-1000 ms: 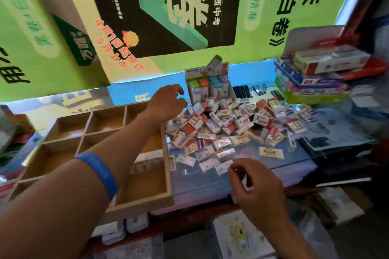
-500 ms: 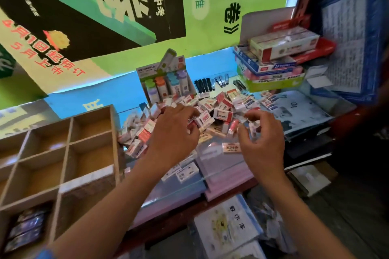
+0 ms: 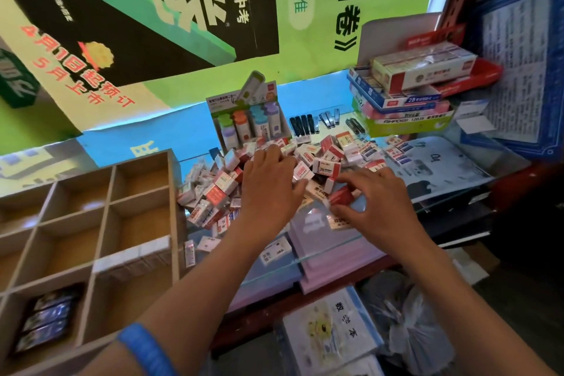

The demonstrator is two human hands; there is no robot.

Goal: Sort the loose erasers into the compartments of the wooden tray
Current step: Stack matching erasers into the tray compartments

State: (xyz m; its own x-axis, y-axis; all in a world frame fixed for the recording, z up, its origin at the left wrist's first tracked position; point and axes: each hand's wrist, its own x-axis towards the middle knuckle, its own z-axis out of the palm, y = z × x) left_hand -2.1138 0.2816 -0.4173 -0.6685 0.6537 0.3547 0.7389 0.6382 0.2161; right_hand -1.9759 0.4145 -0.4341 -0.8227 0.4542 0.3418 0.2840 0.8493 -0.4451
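A heap of small red-and-white boxed erasers (image 3: 323, 159) lies on the glass counter. My left hand (image 3: 268, 183) rests palm-down on the heap, fingers spread among the boxes. My right hand (image 3: 375, 201) pinches a red eraser (image 3: 341, 196) between thumb and fingers at the heap's near right edge. The wooden tray (image 3: 174, 210) stands at the left; a row of white erasers (image 3: 134, 253) fills one near compartment, dark wrapped erasers (image 3: 45, 317) lie in another, and the rest show bare wood.
A cardboard display of coloured correction tapes (image 3: 250, 119) stands behind the heap. Stacked stationery boxes (image 3: 412, 85) sit at the back right. A few loose erasers (image 3: 274, 250) lie near the glass counter's front edge (image 3: 320, 256). Booklets and a plastic bag lie below.
My right hand has moved left and closed on a red eraser. My left hand has slid further up into the heap. The camera view has shifted slightly.
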